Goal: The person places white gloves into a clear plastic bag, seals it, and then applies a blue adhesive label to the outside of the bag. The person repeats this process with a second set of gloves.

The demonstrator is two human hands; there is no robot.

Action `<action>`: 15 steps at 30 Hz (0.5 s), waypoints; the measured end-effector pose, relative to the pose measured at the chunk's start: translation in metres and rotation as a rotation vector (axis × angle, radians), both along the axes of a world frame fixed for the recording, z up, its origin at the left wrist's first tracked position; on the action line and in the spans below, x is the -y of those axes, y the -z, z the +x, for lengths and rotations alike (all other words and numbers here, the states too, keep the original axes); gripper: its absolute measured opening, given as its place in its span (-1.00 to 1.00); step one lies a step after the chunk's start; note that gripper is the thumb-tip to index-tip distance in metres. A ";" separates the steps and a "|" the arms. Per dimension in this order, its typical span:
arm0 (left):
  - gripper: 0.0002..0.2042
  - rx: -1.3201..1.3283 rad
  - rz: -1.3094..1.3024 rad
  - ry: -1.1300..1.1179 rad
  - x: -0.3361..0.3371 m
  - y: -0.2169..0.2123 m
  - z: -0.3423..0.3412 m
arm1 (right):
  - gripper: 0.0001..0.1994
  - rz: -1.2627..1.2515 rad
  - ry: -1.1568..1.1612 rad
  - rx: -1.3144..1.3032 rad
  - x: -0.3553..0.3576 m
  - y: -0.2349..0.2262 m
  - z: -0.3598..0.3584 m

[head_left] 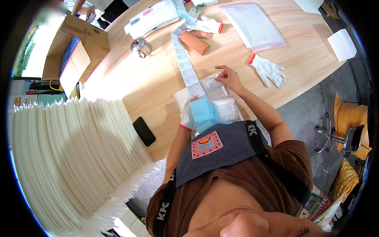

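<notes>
My left hand (188,115), in a white glove with a red cuff, is closed on a long strip of white labels (187,71). A bare fingertip shows at the strip's lower end. Light-blue backing paper (203,112) hangs folded from there towards my apron. My bare right hand (230,79) rests at the edge of a clear-wrapped white packet (216,90), fingers curved and apart, with nothing visible between them. On that packet sits a small white label (212,83), close to my right fingertips. Another wrapped white packet (226,109) lies nearer my body, partly behind the blue paper.
A tall stack of white packets (75,158) stands at left, beside a black phone (144,131). Across the table lie a brown roll (194,42), a glass mug (139,45), a loose glove (268,70) and clear bags (254,25). A cardboard box (89,43) stands far left, a person behind it.
</notes>
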State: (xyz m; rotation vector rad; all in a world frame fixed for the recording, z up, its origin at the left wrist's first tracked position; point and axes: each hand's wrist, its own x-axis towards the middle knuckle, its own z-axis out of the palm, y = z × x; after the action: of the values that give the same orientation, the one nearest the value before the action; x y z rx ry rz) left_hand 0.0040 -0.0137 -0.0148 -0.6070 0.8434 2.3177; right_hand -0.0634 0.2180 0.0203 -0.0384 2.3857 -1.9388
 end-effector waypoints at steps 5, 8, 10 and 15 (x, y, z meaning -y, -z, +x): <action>-0.83 0.020 -0.013 -0.013 -0.005 -0.011 0.001 | -0.66 -0.027 0.037 0.042 -0.005 0.006 -0.002; -0.80 0.037 0.006 -0.026 -0.006 -0.018 0.004 | -0.70 -0.133 0.003 0.044 -0.005 -0.013 0.010; -0.76 -0.010 0.041 -0.036 -0.005 -0.021 0.005 | -0.73 -0.117 -0.110 0.056 -0.007 -0.029 0.022; -0.69 -0.252 -0.118 -0.131 -0.016 -0.099 0.014 | -0.83 0.106 -0.703 -0.073 -0.018 -0.027 0.057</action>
State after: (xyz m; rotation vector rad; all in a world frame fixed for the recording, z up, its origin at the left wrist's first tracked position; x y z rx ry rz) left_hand 0.0180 0.0024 0.0846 -0.4351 1.0914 2.5125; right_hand -0.0066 0.2358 0.0476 -0.8265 2.0898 -1.4880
